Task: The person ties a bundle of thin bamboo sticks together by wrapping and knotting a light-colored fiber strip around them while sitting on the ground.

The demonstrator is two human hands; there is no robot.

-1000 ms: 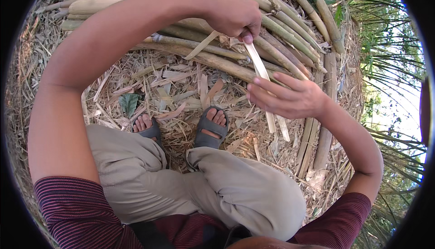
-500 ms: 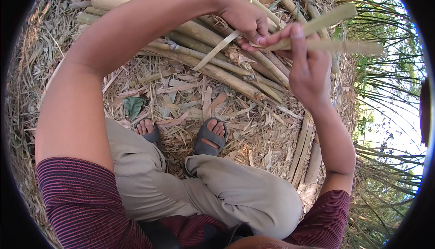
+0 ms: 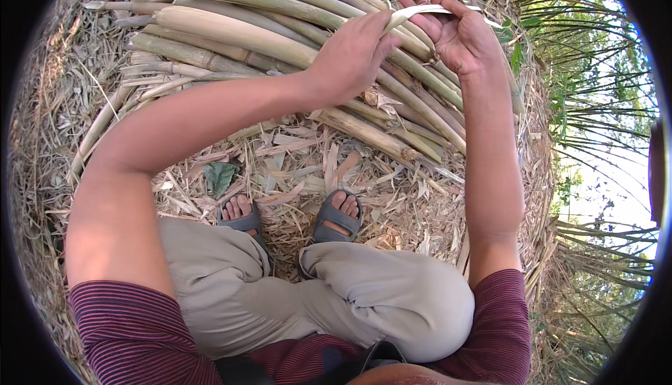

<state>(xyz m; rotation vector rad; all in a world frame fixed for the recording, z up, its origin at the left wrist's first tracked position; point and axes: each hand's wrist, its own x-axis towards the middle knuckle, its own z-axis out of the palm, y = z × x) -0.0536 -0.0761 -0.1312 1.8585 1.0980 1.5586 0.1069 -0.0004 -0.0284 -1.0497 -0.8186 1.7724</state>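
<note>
- The bamboo poles (image 3: 245,31) are lying in a curved heap beyond the feet; they are showing smooth, rounded surfaces, pale tan to dull green, with some rough and split ends.
- The ground litter (image 3: 273,154) is covering the floor between heap and feet, and it is looking dry, flat and papery, with many thin shavings; one dark green leaf (image 3: 219,177) is lying among them.
- The person is wearing soft beige trousers (image 3: 392,294), grey sandals (image 3: 327,215) with a matt surface, and dark red sleeves (image 3: 133,315) with fine stripes.
- Compared with half a second ago, the right hand (image 3: 465,38) is now standing higher in the view, with its palm turning up, and the left hand (image 3: 350,59) is showing its back.
- The long ends, which were pointing blurred past the right hand, are no longer showing like this; now the bamboo strip (image 3: 413,12) is making a low arch.
- This strip is staying above the upper right part of the heap, between the two hands; it is looking thin, flat, creamy white and flexible.
- The left hand is closing thumb and fingers on the strip's near end.
- The right hand is staying half open, the strip passing across its fingers; how firmly it is gripping, I cannot tell.
</note>
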